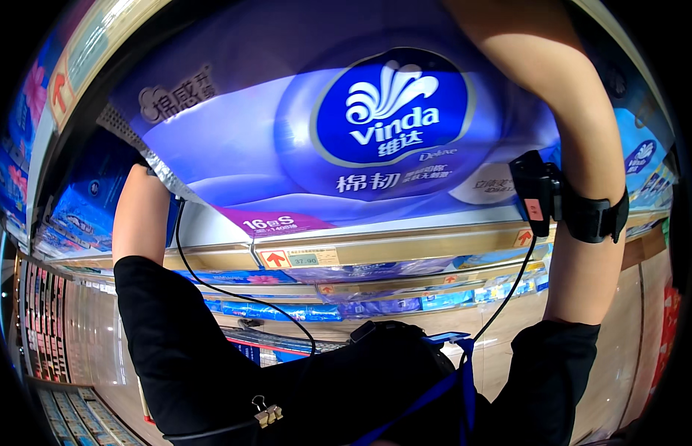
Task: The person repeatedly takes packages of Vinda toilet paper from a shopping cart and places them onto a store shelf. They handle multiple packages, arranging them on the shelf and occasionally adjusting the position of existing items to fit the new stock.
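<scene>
A large purple plastic pack of Vinda tissues fills the upper middle of the view, close before me and above a shelf edge. Both my arms are raised around it. My left forearm goes up behind the pack's lower left corner, and the hand is hidden there. On the right, my other forearm, with a black strap and a small black device on it, bends over the pack's right side; that hand is out of view past the top. What the fingers do cannot be seen.
The shelf edge with price labels runs below the pack. Blue packs stand at the left, light blue ones at the right. Lower shelves hold more tissue packs. Part of a shopping cart is near my body. Cables hang from both arms.
</scene>
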Action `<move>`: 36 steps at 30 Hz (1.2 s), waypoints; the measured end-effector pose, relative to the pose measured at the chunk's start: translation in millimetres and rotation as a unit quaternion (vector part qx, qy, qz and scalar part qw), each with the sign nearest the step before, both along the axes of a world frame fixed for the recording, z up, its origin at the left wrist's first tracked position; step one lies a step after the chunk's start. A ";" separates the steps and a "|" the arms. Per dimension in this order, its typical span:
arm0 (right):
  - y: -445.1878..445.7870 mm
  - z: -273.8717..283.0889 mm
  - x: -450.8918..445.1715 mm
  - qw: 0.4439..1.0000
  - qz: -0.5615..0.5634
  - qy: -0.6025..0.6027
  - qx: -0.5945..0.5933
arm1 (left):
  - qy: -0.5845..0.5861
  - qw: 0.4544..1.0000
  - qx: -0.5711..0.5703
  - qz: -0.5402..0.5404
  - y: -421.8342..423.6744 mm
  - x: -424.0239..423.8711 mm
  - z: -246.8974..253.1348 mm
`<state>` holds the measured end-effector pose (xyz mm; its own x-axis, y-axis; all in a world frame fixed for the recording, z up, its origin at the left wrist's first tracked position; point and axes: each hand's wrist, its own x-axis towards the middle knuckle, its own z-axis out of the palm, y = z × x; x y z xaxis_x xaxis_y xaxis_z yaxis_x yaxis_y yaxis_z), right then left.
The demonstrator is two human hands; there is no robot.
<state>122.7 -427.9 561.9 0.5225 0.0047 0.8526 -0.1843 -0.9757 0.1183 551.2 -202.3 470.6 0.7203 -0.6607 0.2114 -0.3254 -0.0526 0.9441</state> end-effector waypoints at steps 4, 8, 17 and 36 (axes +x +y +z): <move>-16.4 7.3 11.3 0.997 -0.033 -0.019 -0.069 | 0.008 1.000 -0.003 0.003 4.0 -5.4 -3.1; -15.5 5.3 4.6 0.997 -0.027 -0.007 -0.076 | 0.008 1.000 -0.003 0.011 -3.8 -15.3 -13.3; 16.9 -2.4 -41.8 0.989 0.112 0.088 -0.039 | 0.011 0.999 -0.016 0.046 33.4 -40.6 -10.5; -31.3 -9.0 46.8 0.990 -0.068 -0.080 -0.096 | -0.409 0.873 -0.024 0.265 45.5 -301.9 -81.7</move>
<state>169.6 -459.2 553.0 0.3871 0.1141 0.9150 -0.3438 -0.9029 0.2581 249.3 -156.8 388.9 0.5172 -0.2570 0.8164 -0.8336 -0.3673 0.4125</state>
